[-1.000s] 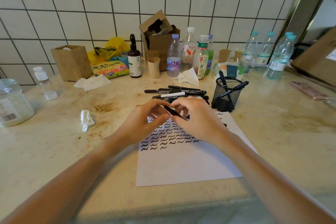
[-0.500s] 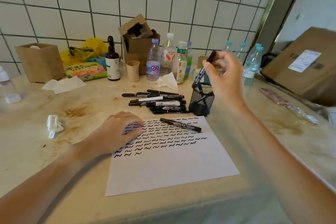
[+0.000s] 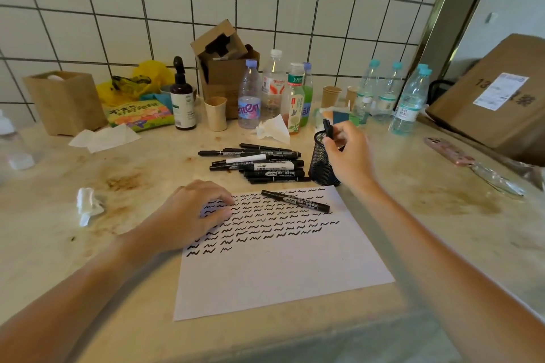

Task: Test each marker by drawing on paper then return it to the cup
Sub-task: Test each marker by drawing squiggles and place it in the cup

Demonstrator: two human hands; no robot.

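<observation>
A white sheet of paper (image 3: 280, 277) lies on the counter, its upper half covered in rows of black squiggles. One black marker (image 3: 295, 201) lies across the sheet's top edge. Several more black markers (image 3: 259, 163) are piled just behind the paper. To their right stands a black mesh cup (image 3: 323, 162). My right hand (image 3: 349, 153) is at the cup's rim and pinches a black marker (image 3: 328, 127) that stands upright in the cup. My left hand (image 3: 191, 212) rests on the paper's upper left corner with its fingers curled down onto the sheet.
Behind the markers stand several bottles (image 3: 249, 96), paper cups (image 3: 216, 113), a brown pump bottle (image 3: 182, 97) and cardboard boxes (image 3: 224, 68). A crumpled tissue (image 3: 87, 205) lies left of the paper. A pink phone (image 3: 449, 150) and a large carton (image 3: 495, 97) sit at the right.
My right hand carried a marker from the paper to the cup and lowered it in. A second marker was left on the paper. My left hand settled on the sheet.
</observation>
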